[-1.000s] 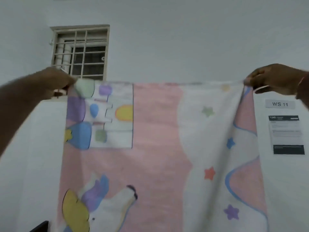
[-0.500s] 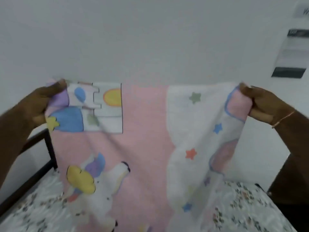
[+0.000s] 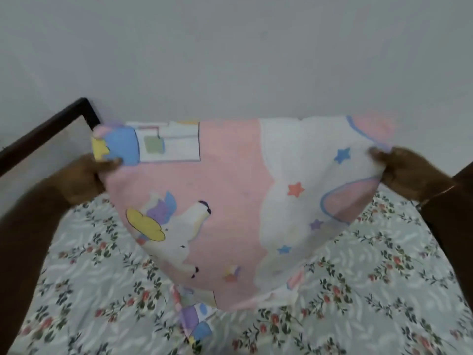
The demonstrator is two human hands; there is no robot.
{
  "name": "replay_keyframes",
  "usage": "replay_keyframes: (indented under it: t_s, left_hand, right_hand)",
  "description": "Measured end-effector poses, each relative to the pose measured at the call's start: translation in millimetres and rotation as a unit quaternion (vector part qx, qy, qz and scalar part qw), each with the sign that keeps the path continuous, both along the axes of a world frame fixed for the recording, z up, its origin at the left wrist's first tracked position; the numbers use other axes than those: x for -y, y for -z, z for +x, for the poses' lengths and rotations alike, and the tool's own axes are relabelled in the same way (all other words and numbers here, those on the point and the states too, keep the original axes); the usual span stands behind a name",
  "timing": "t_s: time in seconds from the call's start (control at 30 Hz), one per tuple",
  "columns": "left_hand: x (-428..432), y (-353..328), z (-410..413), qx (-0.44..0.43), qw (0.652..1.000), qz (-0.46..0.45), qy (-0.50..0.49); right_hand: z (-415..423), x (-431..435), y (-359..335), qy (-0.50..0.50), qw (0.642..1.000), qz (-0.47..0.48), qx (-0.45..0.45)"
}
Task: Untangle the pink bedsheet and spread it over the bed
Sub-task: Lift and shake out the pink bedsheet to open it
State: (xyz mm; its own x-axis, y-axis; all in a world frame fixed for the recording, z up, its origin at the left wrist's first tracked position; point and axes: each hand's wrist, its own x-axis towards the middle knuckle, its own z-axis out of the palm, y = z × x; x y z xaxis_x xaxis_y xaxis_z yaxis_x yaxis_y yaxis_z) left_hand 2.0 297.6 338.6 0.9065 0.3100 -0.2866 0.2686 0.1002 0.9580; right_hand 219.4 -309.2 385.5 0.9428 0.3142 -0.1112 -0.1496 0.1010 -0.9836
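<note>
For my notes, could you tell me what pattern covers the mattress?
Small red flowers with dark leaves on the pale mattress cover, head view.

A dark-framed bed [image 3: 46, 131] carries a pale floral-print cover sheet [image 3: 358, 290]; the lower folds of a pink cartoon-print bedsheet [image 3: 197, 321] rest on it near the middle.

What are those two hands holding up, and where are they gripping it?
The pink bedsheet: the left hand pinches its upper left edge and the right hand its upper right edge, above the floral bed.

Bare forearms, thin bangle [image 3: 438, 193] on right wrist
</note>
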Motion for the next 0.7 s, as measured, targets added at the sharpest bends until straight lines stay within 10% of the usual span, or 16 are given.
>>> replay_keyframes:
  t_s: [0.13,0.7]
  left_hand:
    - [35,7,-12,-0.043,0.999,0.027,0.014]
    - [19,68,-14,-0.153,0.964,0.068,-0.205]
  right_hand:
    - [-20,-4,40,-0.059,0.989,-0.134,-0.022]
    - [-25,-31,43,-0.045,0.993,-0.104,-0.037]
